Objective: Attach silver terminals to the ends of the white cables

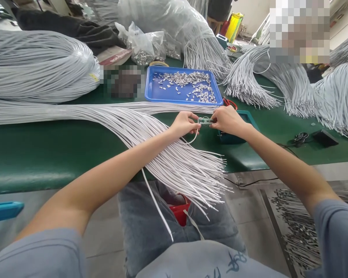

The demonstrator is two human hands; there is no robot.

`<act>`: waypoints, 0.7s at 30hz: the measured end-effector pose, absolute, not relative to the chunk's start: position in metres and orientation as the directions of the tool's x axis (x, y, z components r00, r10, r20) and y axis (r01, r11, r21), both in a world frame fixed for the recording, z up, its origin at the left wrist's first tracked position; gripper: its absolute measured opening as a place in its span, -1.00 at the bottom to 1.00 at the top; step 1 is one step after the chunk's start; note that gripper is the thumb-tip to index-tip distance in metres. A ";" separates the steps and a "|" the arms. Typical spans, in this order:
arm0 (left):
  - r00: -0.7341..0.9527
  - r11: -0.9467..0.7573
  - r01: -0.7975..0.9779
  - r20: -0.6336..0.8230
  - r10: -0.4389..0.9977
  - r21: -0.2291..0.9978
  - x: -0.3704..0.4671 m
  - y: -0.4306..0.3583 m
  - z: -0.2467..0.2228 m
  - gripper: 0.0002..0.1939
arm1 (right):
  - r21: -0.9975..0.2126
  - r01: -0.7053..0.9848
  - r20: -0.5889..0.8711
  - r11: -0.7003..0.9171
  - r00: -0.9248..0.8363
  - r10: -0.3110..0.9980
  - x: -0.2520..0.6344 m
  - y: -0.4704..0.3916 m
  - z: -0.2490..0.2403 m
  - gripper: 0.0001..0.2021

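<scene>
My left hand [185, 124] is closed, its fingers pinching the end of a white cable [195, 138] that curves down below them. Close to its fingertips is a small pale green piece with metal parts [205, 121], whose exact kind I cannot make out. The closed fingers of my right hand [227, 120] grip the right end of that piece. Under my left forearm a fanned bundle of white cables [174, 162] spreads over the table edge, its cut ends towards my lap. Behind my right hand stands a dark teal box [234, 138], partly hidden.
A blue tray [168, 96] with many small metal terminals lies just beyond my hands. Large grey cable coils [40, 65] fill the left of the green table [46, 154]. More cable bundles [249, 77] lie at the right, near a black adapter [324, 138]. Plastic bags [143, 48] stand behind.
</scene>
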State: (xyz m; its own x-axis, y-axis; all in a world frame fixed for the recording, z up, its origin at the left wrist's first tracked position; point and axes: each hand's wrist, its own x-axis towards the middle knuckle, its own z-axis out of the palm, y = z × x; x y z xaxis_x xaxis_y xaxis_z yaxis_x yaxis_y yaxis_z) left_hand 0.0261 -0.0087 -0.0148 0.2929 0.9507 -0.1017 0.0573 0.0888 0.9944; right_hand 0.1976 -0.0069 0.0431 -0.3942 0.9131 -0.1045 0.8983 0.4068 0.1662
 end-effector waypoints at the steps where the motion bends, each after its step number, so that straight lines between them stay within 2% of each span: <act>1: 0.292 0.082 0.066 -0.098 0.951 0.994 0.026 -0.008 -0.015 -0.77 | 0.168 0.898 -0.106 0.407 -0.394 0.913 0.198 -0.007 0.043 -0.77; 4: 0.300 0.056 0.084 -0.079 0.951 0.995 0.026 -0.008 -0.017 -0.78 | 0.149 0.901 -0.094 0.407 -0.397 0.913 0.202 -0.006 0.040 -0.77; 6: 0.303 0.047 0.082 -0.070 0.950 0.995 0.026 -0.009 -0.018 -0.78 | 0.094 0.900 -0.092 0.425 -0.417 0.904 0.209 -0.005 0.036 -0.74; 10: 0.314 0.061 0.067 -0.079 0.946 0.996 0.026 -0.010 -0.017 -0.78 | -0.042 0.934 0.014 0.354 -0.354 0.935 0.224 -0.001 0.029 -0.50; 13: 0.311 0.062 0.074 -0.082 0.947 0.995 0.026 -0.012 -0.013 -0.78 | -0.106 0.958 0.054 0.267 -0.263 0.963 0.228 0.000 0.026 -0.51; 19: 0.283 0.082 0.067 -0.097 0.954 0.994 0.023 -0.016 -0.007 -0.79 | -0.169 0.959 0.055 0.226 -0.220 0.974 0.238 0.007 0.029 -0.56; 21: 0.285 0.082 0.045 -0.092 0.954 0.996 0.023 -0.016 -0.006 -0.73 | -0.239 0.941 0.138 0.239 -0.210 0.968 0.245 0.009 0.030 -0.58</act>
State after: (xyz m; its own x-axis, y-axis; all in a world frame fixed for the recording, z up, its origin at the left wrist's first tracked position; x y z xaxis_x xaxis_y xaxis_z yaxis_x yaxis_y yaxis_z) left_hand 0.0227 -0.0159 -0.0063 0.2848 0.9542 -0.0918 0.0450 0.0823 0.9956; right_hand 0.2451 0.0090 0.0299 -0.2104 0.9678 0.1380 0.9413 0.2387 -0.2388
